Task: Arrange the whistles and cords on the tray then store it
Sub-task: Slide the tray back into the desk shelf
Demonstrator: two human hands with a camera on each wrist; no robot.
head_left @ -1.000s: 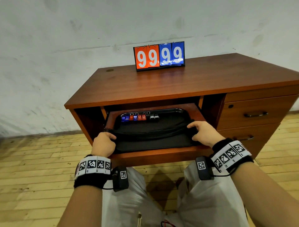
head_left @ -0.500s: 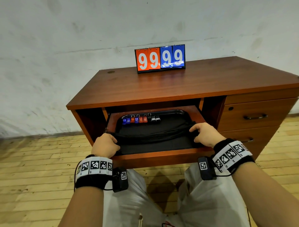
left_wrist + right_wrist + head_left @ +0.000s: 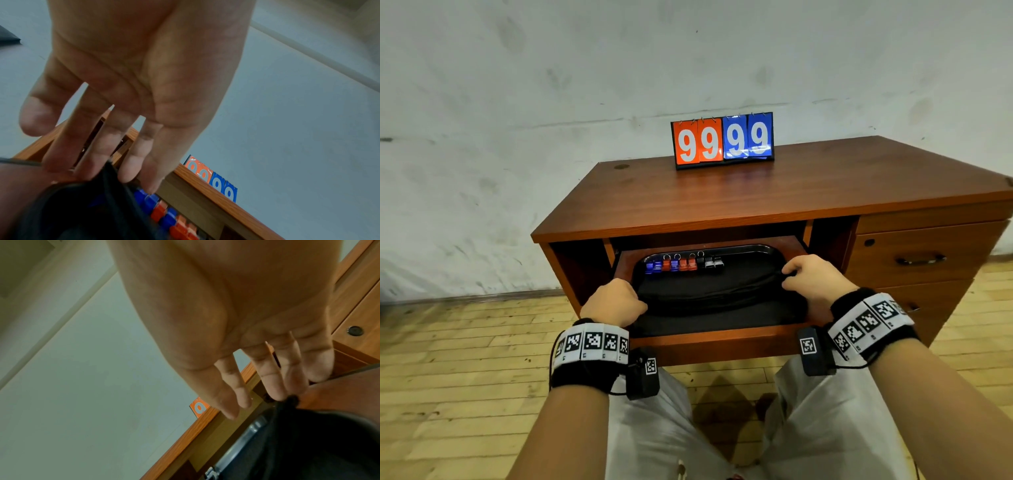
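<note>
A black tray (image 3: 756,247) lies on the desk's pull-out shelf (image 3: 719,342). A row of blue, red and black whistles (image 3: 683,264) lines its far edge. A bundle of black cords (image 3: 709,291) stretches across its middle. My left hand (image 3: 616,301) rests at the left end of the cords, my right hand (image 3: 810,279) at the right end. In the left wrist view the left hand (image 3: 98,154) has straight fingers whose tips touch the cords (image 3: 115,194) beside the whistles (image 3: 164,212). In the right wrist view the right hand (image 3: 267,378) touches the knotted cord end (image 3: 292,400) with straight fingers.
A flip scoreboard (image 3: 722,140) showing 99 99 stands at the back of the desk top (image 3: 756,192). Closed drawers (image 3: 921,260) with dark handles sit right of the shelf. The desk stands against a pale wall on a wooden plank floor.
Both hands have edged slightly further in over the tray ends. The tray, whistles and cords lie as before; the head view has shifted a little.
</note>
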